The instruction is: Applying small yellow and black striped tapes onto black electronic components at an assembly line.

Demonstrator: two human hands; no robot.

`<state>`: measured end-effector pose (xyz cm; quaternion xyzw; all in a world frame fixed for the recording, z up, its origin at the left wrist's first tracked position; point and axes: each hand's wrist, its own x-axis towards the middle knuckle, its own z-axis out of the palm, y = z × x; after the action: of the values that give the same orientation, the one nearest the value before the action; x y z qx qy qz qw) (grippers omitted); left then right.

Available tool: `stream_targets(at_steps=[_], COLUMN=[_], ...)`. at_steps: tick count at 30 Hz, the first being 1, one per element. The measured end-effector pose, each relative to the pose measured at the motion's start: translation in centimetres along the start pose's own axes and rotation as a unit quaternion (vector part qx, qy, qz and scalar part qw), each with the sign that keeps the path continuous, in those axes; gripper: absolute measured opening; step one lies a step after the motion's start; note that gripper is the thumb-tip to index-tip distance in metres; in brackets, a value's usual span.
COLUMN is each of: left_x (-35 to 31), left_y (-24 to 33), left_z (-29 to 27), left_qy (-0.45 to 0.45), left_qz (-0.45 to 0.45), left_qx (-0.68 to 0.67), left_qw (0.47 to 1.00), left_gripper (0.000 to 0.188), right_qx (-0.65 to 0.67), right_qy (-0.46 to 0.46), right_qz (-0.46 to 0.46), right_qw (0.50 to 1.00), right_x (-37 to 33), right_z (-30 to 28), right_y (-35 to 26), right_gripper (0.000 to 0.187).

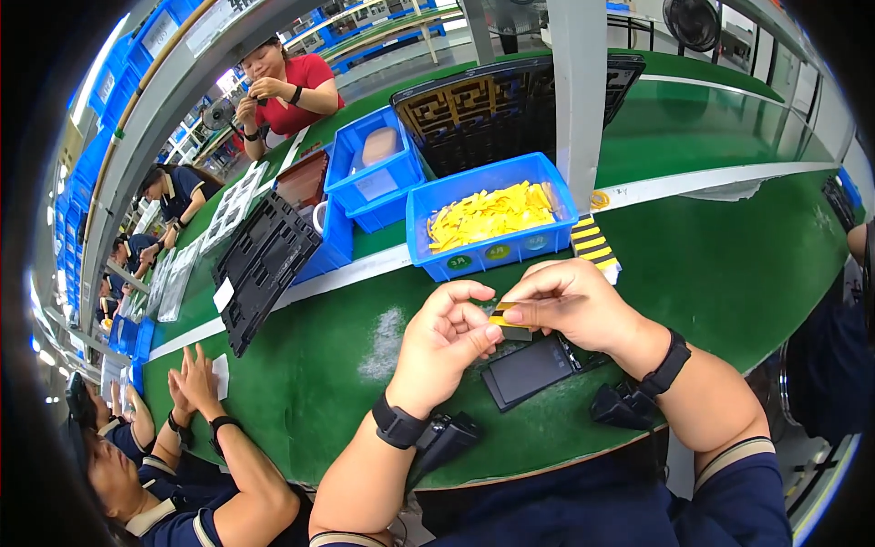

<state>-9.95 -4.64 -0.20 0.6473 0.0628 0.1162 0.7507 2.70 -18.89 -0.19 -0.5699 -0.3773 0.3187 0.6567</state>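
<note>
Nearest the body, a black band (399,425) circles the left wrist and another (667,363) the right, with a dark object (444,445) beside the left forearm at the edge of the green table (301,410). Just beyond, flat black plates (529,371) lie on the tabletop, apparently overlapping, below the hands. Above them the right hand (583,305) pinches a small yellow-and-black piece (501,320) between thumb and fingers, holding it up off the table. The left hand (442,342) meets it from the other side, thumb at the left end and fingers curled; whether those fingers grip it too I cannot tell. So this piece seems to be in mid-handling: it is out in the fingers and not set down anywhere. Farther on, a blue bin (547,239) stands well filled with yellow pieces (492,217), which suggests, if they belong to the same work, that plenty is left. Striped yellow-and-black strips (594,244) lie just right of the bin. I can make out no finished pile, so what is already done cannot be counted. Beyond stand a black tray (269,264) and more blue boxes (374,164), and across the table a person in red (314,82) holds something small near the face.
</note>
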Motion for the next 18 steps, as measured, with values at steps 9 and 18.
stream_targets(at_steps=[9,18], left_x=[0.9,-1.8], left_y=[-0.3,0.1], left_z=[-4.4,4.4], left_qy=[0.097,-0.154], left_qz=[-0.099,0.14], left_qx=[0.509,0.568], left_qw=[0.85,0.796], left_gripper=[0.026,0.061], right_qx=[-0.008,-0.194], right_qy=[0.13,0.144], right_qz=[-0.055,-0.249], right_qw=[0.99,0.938], right_x=[-0.4,-0.5], right_z=[-0.2,-0.3], right_y=[-2.0,-1.3], right_gripper=[0.018,0.013])
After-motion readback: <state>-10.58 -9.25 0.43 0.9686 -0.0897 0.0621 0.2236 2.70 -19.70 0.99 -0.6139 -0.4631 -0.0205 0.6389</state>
